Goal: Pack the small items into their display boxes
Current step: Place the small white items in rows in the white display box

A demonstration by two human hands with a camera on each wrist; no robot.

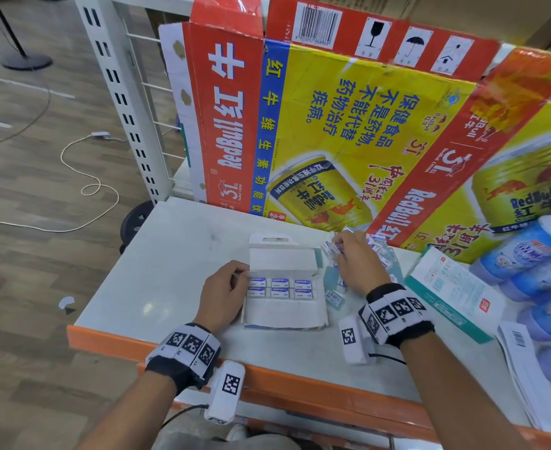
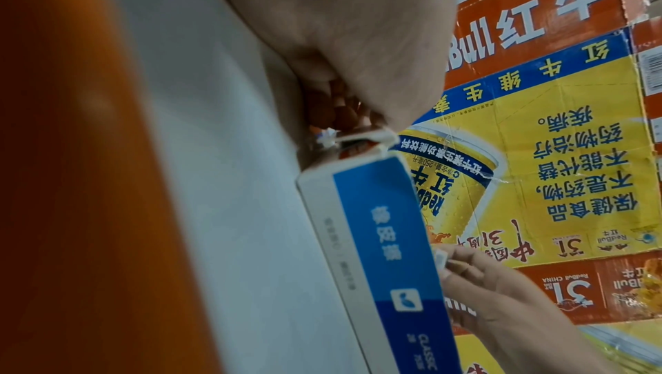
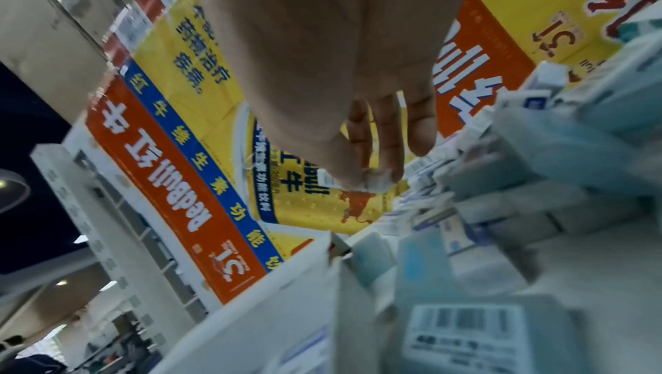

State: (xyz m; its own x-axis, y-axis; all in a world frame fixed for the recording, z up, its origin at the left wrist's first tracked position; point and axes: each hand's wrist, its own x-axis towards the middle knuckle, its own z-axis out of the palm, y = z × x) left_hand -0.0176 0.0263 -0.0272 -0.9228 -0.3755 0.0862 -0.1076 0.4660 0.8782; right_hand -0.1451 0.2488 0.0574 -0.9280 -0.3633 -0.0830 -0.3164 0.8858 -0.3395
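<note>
Nearest the head camera, two forearms with marker-printed wristbands are stretched over the orange-edged white shelf (image 1: 177, 261). The left hand (image 1: 224, 292) is laid against the left wall of the display box (image 1: 285, 315), with its fingers curled onto the box's upper left edge; the wall is gripped there, as the left wrist view also shows, though the fingertips are crowded in shadow. The right hand (image 1: 355, 258) is reached further back, its fingers bent down into the pile of loose erasers (image 1: 378, 245), and one small white eraser (image 3: 374, 182) is pinched between thumb and fingertips.

Behind everything, flattened red and yellow Red Bull cartons (image 1: 332, 125) are propped against the rack. The display box is opened flat on the shelf between the hands, its lid folded back. Six wrapped erasers (image 1: 282, 289), in two rows of three, are packed in its upper part, and the lower part is seen as bare white card. A teal-edged flat box (image 1: 452, 293) is lying to the right, and blue-capped bottles (image 1: 527, 254) are lying further right, cut off by the frame.

Pale blue packets (image 1: 334, 287) just right of the display box are partly covered by the right wrist. In the right wrist view the pile is blurred, and its printing cannot be read.
</note>
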